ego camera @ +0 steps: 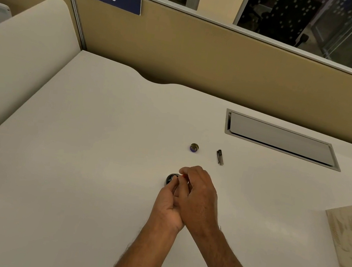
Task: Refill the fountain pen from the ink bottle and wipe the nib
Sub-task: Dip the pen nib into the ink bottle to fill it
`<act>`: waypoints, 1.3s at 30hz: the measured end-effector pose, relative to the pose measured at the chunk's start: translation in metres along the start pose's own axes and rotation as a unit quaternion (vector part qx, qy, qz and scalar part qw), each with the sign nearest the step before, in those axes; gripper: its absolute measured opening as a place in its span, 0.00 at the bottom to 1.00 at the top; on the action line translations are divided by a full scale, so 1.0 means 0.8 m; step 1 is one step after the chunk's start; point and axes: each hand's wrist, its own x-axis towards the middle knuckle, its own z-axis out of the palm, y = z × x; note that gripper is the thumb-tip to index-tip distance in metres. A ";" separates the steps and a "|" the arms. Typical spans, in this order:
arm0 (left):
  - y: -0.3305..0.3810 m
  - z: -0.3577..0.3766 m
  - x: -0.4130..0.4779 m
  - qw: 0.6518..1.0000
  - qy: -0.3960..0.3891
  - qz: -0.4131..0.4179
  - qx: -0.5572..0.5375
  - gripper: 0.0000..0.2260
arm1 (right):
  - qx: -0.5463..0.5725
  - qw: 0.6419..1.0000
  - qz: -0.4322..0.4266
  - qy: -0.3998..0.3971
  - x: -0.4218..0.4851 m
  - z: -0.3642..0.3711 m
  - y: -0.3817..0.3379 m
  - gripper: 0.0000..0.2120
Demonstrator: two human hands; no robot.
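A small dark ink bottle stands on the white desk, half hidden by my fingers. My left hand has its fingertips on the bottle's side. My right hand lies over the left, its fingers pinched on a thin pen part; only a red bit of the pen shows, right at the bottle's mouth. The bottle's cap lies farther back on the desk. A dark pen cap with a metal clip lies to its right.
A grey cable hatch is set into the desk at the back right. A patterned tissue box sits at the right edge. A tan partition closes the back and a cream panel the left.
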 end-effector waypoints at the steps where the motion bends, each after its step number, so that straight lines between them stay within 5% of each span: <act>1: 0.000 0.000 0.000 1.000 -0.002 0.000 -0.004 0.14 | -0.001 1.000 -0.001 -0.001 0.000 0.000 -0.001 0.08; 39: -0.003 0.008 -0.007 1.000 -0.007 -0.001 -0.009 0.13 | -0.006 1.000 0.005 -0.006 0.002 -0.006 -0.001 0.08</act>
